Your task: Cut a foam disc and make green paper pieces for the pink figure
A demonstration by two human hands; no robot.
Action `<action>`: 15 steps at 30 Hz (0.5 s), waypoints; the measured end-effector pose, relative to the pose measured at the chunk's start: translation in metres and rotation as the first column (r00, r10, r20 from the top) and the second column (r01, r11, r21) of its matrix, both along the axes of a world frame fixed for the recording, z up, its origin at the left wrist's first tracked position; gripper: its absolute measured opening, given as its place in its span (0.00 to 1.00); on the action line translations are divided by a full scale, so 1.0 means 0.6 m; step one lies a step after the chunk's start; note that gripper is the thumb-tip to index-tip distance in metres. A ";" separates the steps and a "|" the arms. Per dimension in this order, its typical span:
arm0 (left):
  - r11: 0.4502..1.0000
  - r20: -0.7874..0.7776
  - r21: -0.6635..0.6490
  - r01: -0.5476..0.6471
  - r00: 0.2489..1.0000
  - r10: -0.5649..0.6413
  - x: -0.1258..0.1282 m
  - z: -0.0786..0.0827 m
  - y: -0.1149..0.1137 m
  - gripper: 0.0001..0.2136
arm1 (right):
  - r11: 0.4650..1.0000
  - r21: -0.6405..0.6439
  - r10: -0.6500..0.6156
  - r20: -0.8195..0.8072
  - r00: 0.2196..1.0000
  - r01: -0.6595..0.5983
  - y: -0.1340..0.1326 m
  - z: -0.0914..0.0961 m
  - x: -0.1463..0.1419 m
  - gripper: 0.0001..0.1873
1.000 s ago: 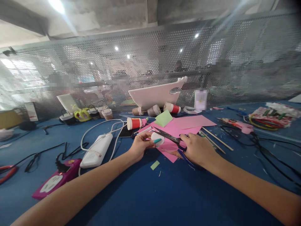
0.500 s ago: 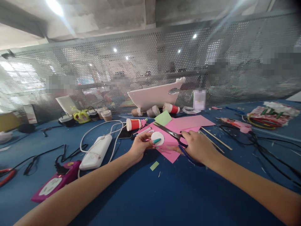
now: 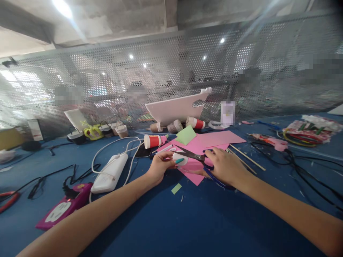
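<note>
From the head camera, the left hand (image 3: 160, 166) pinches a white disc (image 3: 179, 159) between thumb and fingertips just above the pink paper (image 3: 199, 144) near the middle of the blue table (image 3: 203, 221). The right hand (image 3: 227, 167) is closed through the handles of the scissors (image 3: 193, 155) – their blades stand apart, tips at the disc's top edge. A green sheet (image 3: 186, 135) lies just behind, a paper cup (image 3: 152, 141) and a power bank (image 3: 109, 172) off to the left.
</note>
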State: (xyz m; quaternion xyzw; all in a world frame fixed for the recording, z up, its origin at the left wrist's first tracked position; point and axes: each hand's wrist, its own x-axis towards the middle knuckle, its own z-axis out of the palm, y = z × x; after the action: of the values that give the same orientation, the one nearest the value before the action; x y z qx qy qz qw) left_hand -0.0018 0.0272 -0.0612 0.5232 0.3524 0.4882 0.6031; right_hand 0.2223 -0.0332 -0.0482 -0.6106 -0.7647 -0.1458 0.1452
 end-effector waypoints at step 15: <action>1.000 0.001 -0.002 -0.004 1.000 0.004 0.000 -0.002 0.001 0.17 | 0.999 -0.045 0.014 -0.022 1.000 -0.014 -0.002 -0.002 -0.004 0.32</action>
State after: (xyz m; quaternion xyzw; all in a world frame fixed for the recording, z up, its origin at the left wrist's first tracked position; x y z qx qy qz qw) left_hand -0.0019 0.0278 -0.0624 0.5215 0.3538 0.4893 0.6029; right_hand 0.2199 -0.0344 -0.0492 -0.6099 -0.7705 -0.1209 0.1406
